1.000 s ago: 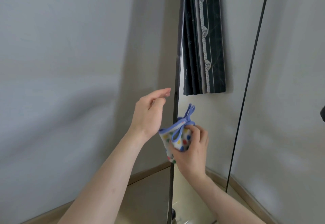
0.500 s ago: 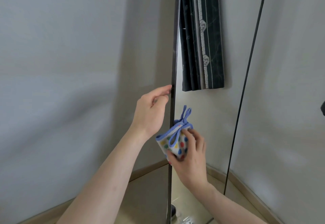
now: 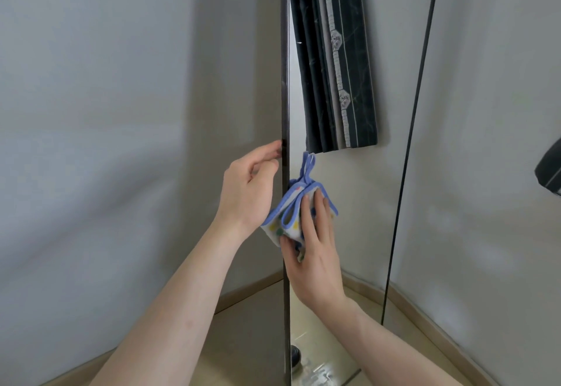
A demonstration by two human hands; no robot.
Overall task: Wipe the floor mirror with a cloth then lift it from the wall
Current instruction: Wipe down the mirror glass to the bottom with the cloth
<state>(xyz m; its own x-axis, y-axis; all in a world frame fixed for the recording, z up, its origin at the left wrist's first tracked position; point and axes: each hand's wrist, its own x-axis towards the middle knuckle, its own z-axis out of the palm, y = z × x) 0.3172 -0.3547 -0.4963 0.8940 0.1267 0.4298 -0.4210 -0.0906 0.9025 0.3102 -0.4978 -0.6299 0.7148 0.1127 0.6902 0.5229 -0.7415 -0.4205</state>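
The tall floor mirror (image 3: 358, 191) leans against the grey wall, framed by a thin black edge on the left (image 3: 285, 82) and right. My right hand (image 3: 312, 252) presses a folded white cloth (image 3: 288, 218) with coloured dots and blue trim flat on the glass near the left edge. A blue loop sticks up from the cloth. My left hand (image 3: 249, 191) is at the left frame edge, fingertips touching the black strip, fingers curled around nothing I can see.
The glass reflects a dark patterned curtain (image 3: 334, 61) and pale floor. A beige skirting board (image 3: 249, 291) runs along the wall's foot on both sides. A dark object (image 3: 551, 170) pokes in at the right border.
My left hand has moved right until its fingertips touch the mirror's left frame. My right hand has flattened the cloth against the glass; the view has shifted slightly.
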